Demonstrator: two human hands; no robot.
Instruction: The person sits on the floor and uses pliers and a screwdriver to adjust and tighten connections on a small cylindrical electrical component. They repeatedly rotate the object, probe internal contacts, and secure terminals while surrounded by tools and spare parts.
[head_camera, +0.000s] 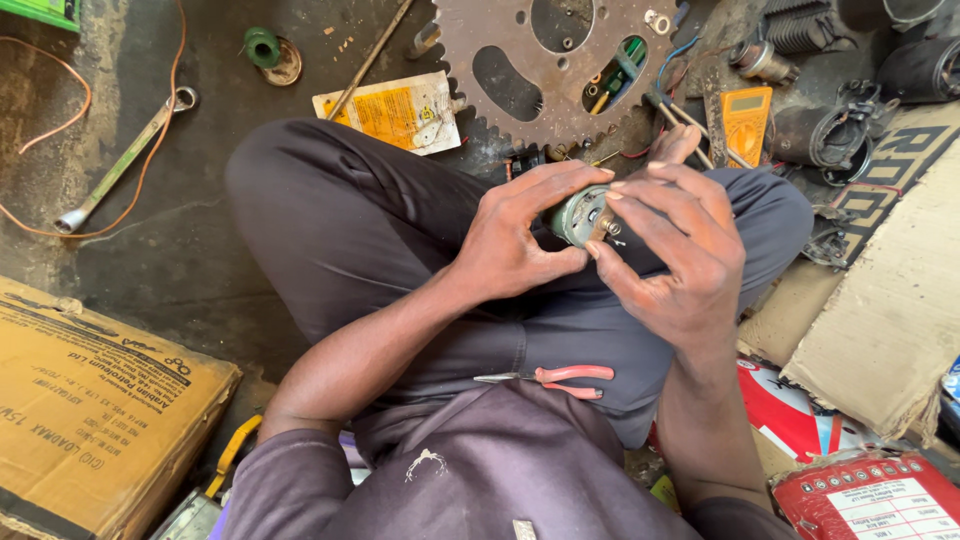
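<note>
Both hands, left (515, 240) and right (675, 255), pinch the small round motor (580, 215) over my lap; grip slipping, it could roll toward the sprocket (545, 110) at 12 o'clock.

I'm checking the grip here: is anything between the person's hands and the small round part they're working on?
Nothing visible. Both the left hand and the right hand touch the small round metal part directly with bare fingers, held above the lap. The red-handled pliers lie on the lap below, apart from the hands.
</note>
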